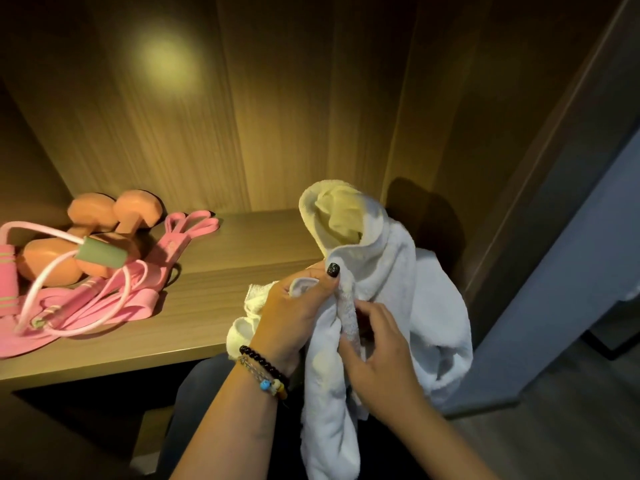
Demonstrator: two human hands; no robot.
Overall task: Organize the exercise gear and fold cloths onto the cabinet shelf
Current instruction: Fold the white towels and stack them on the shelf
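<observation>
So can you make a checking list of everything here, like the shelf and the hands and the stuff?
Surface: wooden cabinet shelf, lit from above.
Job's things: white towel held up, unfolded; orange dumbbells, pink resistance bands and jump rope heaped on the shelf's left.
Clutter: nothing seen.
Hands: left hand pinches the towel; right hand grips its edge.
Cables: nothing seen.
Surroundings: wooden cabinet walls, grey door at right.
</observation>
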